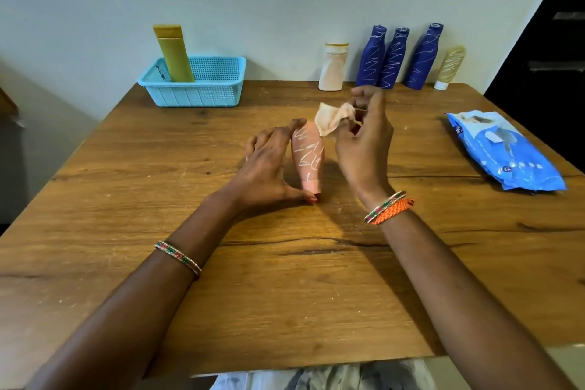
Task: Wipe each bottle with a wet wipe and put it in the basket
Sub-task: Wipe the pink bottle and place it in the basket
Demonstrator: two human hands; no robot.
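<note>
The pink bottle (307, 157) stands cap-down near the middle of the wooden table (126, 199), marked with white scribbles. The left hand (269, 168) steadies it from the left: the thumb touches the cap at the table surface and a fingertip rests against the bottle's upper end, the other fingers loosely spread behind it. The right hand (364, 142) hovers just right of the bottle, raised off the table, its fingers curled and pinching a crumpled wet wipe (332, 119) that hangs over the bottle's top; whether the wipe touches the bottle cannot be told. Both wrists wear bangles, and the right one also has an orange band.

At the far left of the table, against the wall, sits a light blue basket (196, 95) with a tall yellow tube (175, 55) leaning inside it. Along the far edge to the right stand a white bottle (332, 68), three dark blue bottles (372, 57) (394, 58) (424, 57) with white scribbles, and a small cream tube (451, 66) resting on its cap. The right hand's raised fingers overlap the base of the blue bottles in this view. A blue pack of wipes (503, 152) lies flat near the right edge.

The left hand's far fingers are partly hidden behind the bottle, and the print on the pack is too blurred to read.
</note>
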